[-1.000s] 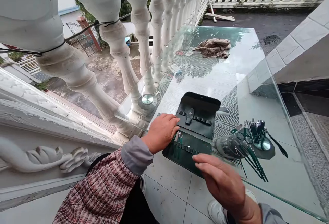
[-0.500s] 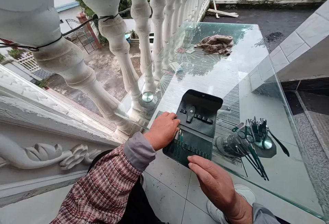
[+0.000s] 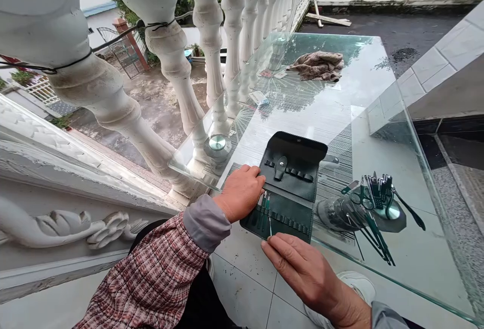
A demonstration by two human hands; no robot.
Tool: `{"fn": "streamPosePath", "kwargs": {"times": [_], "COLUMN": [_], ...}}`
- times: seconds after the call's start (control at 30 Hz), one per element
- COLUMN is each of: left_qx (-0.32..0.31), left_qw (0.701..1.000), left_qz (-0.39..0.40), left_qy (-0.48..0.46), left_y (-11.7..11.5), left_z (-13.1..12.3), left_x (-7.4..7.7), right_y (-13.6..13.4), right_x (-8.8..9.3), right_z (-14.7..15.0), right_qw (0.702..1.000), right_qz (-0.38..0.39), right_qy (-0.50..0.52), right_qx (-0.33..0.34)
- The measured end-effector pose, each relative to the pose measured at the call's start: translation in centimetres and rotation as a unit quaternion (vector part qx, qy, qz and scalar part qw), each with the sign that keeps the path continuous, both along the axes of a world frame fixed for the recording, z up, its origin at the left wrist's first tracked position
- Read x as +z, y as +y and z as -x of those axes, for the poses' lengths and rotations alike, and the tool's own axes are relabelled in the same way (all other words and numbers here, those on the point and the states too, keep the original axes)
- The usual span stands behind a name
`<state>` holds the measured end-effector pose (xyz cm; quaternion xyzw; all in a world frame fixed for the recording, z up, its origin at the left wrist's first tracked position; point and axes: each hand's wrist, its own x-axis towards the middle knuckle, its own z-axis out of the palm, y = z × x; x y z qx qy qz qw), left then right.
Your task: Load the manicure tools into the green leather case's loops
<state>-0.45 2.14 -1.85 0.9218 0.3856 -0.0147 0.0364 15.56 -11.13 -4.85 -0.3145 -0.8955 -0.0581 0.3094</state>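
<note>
A black fold-out tool case (image 3: 289, 188) lies open on the glass table (image 3: 340, 112), with a few slim tools in its lower row of loops. My left hand (image 3: 242, 190) rests on the case's left edge, fingers curled down on it. My right hand (image 3: 300, 266) is at the case's near edge, pinching a thin metal tool (image 3: 269, 227) whose tip points into the loops. A pile of loose dark-green manicure tools (image 3: 372, 205) lies on the glass to the right of the case.
White stone balusters (image 3: 170, 67) run along the left side. A crumpled brown cloth (image 3: 317, 66) and small packets (image 3: 259, 98) lie at the table's far end. A round metal table fitting (image 3: 217, 145) sits near the left corner. My white shoe (image 3: 353, 281) shows below the glass.
My right hand has drawn left and closer to the case's near edge, and now pinches a thin tool at the loops. My left hand has stayed on the case.
</note>
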Motion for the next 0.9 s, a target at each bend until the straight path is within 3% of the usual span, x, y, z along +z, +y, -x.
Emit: {"fn": "streamPosePath", "kwargs": {"times": [0.33,0.67,0.9], "left_qx": [-0.008,-0.004,-0.006], "left_qw": [1.000,1.000,1.000], "left_qz": [-0.004,0.004,0.006], "left_qy": [0.012,0.017,0.017], "left_y": [0.0,0.1,0.1], "left_z": [-0.1,-0.1,-0.1], "left_x": [0.2,0.4,0.6], "right_y": [0.0,0.5,0.4], "right_x": [-1.7,-1.6,-2.5], "right_z": [1.8,1.2,1.4], "right_qw": [0.997,0.998,0.999], "right_qz": [-0.064,-0.046,-0.026], "right_qy": [-0.009,-0.002,-0.014], "right_qx": [-0.044,-0.037,-0.040]}}
